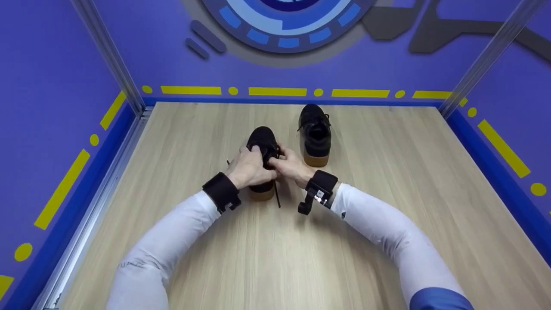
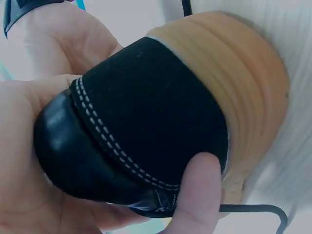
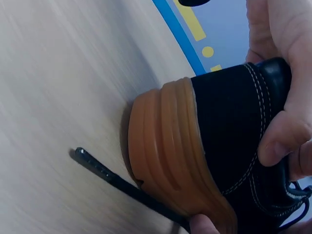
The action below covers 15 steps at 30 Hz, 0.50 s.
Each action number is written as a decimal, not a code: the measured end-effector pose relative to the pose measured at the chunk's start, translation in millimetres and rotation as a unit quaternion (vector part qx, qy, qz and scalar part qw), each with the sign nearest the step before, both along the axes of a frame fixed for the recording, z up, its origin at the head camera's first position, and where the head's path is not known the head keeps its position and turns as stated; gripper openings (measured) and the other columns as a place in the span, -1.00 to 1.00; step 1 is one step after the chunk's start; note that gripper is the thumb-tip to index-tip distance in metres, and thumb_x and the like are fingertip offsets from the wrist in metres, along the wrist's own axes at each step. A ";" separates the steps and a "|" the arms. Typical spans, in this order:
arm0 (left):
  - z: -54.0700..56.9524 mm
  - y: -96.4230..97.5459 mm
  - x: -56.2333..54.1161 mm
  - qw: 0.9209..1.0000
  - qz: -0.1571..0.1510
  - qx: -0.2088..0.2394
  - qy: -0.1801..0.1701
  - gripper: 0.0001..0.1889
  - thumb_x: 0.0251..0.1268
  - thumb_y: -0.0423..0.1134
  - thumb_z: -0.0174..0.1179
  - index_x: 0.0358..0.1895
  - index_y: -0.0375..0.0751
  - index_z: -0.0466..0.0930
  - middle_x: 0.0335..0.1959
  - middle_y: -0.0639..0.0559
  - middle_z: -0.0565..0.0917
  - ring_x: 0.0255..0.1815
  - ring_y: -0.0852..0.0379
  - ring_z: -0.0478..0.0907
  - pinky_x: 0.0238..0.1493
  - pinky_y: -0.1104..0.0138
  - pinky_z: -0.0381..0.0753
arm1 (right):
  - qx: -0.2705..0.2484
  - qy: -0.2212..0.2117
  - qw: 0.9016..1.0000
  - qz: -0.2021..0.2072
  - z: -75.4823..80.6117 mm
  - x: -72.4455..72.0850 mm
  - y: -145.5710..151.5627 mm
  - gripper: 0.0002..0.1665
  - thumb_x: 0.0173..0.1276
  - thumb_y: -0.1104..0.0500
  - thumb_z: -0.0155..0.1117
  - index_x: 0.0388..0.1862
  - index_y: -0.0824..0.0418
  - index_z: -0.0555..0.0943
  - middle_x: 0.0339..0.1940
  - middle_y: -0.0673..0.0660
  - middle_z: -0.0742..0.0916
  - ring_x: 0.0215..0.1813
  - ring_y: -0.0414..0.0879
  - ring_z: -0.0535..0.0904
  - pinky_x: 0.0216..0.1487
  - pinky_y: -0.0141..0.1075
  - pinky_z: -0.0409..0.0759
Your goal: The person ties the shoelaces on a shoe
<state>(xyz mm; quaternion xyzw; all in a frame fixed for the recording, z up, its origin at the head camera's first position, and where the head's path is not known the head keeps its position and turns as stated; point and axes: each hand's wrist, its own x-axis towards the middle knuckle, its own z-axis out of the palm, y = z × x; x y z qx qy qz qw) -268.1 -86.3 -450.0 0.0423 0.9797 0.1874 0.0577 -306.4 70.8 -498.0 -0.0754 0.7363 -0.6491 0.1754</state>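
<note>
A black shoe [image 1: 261, 135] with a tan sole stands on the table, its toe pointing away from me. My left hand [image 1: 252, 168] grips it across the opening, the thumb near the tongue and a fingertip [image 2: 201, 183] pressing the side of the heel. From the right, my right hand [image 1: 290, 165] holds the shoe's side near the opening, thumb at the inner edge; its exact grip is partly hidden. One loose black lace [image 3: 139, 192] trails past a fingertip [image 3: 202, 225] at the sole. The other lace [image 2: 253, 208] hangs on the left side.
A second black shoe [image 1: 316, 140], also tan-soled and with its lace tied, stands just right and farther back. Both stand on a light wood table [image 1: 387, 172]. Purple walls [image 1: 275, 71] with yellow marks enclose its back and sides.
</note>
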 end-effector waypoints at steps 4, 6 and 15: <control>0.5 1.8 3.7 1.000 -0.010 0.017 -0.006 0.00 0.05 0.31 0.43 0.41 -0.35 0.36 0.37 -0.50 0.43 0.29 -0.38 0.56 0.24 -0.17 0.64 | 0.012 -0.007 1.000 -0.007 0.3 6.0 7.1 -0.10 0.42 0.26 0.21 0.70 0.14 0.18 0.45 0.31 0.61 0.26 -0.04 0.64 0.07 -0.40 0.63; 1.1 3.3 5.9 1.000 -0.019 0.022 -0.004 0.01 0.05 0.32 0.43 0.42 -0.36 0.36 0.36 -0.51 0.45 0.31 -0.37 0.55 0.25 -0.17 0.63 | 0.018 -0.007 1.000 -0.012 0.8 10.0 11.8 -0.09 0.40 0.26 0.23 0.71 0.13 0.19 0.45 0.30 0.62 0.25 -0.05 0.65 0.04 -0.41 0.63; 1.4 14.4 20.0 0.998 -0.047 0.041 -0.003 0.02 -0.01 0.38 0.41 0.37 -0.32 0.41 0.26 -0.44 0.55 0.21 -0.28 0.63 0.13 -0.03 0.71 | 0.031 0.010 0.999 -0.009 1.0 29.0 34.5 -0.28 0.40 0.26 0.24 0.55 0.21 0.40 0.35 0.27 0.69 -0.02 -0.17 0.70 -0.11 -0.42 0.64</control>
